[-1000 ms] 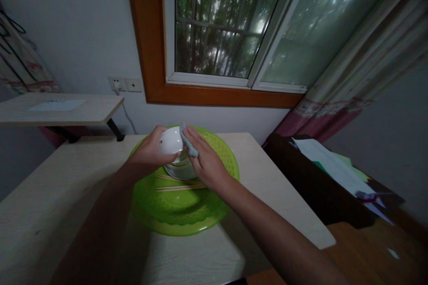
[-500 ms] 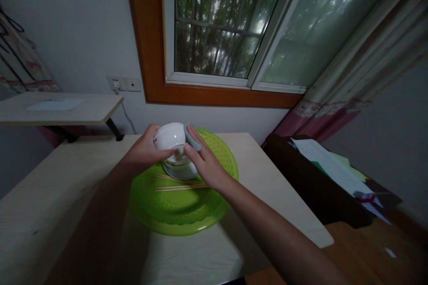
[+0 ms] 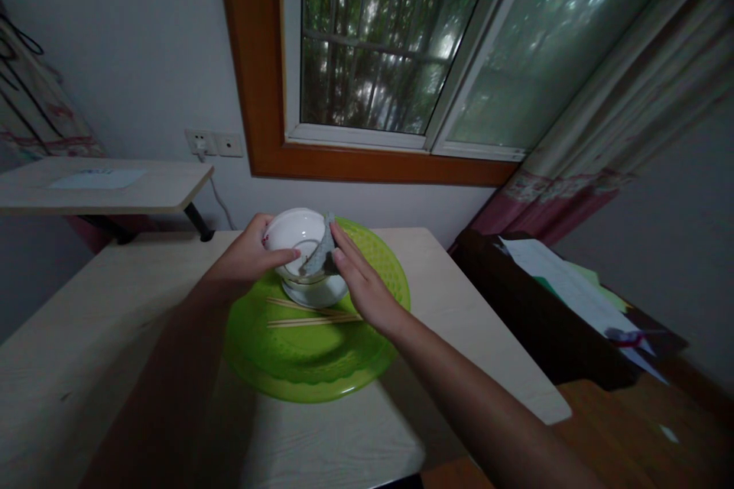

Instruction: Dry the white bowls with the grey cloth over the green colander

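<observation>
A white bowl is tilted toward me above the green tray, its pale hollow showing. My left hand grips it from the left, thumb over the near edge and fingers behind. On the opposite side, my right hand presses a grey cloth against the bowl, fingers stretched along it. Part of the cloth lies over the bowl's right side. Below the bowl, a white dish rests on the green tray, partly hidden. Thin wooden chopsticks lie across the tray in front of it.
The tray stands on a pale wooden table against the wall under a window. A raised shelf with a sheet of paper is at the left. Papers lie on dark furniture to the right, beside a curtain.
The bowl has turned so that more of its hollow faces me. My right hand and the cloth have shifted slightly right, and the cloth now covers more of the bowl's right side.
</observation>
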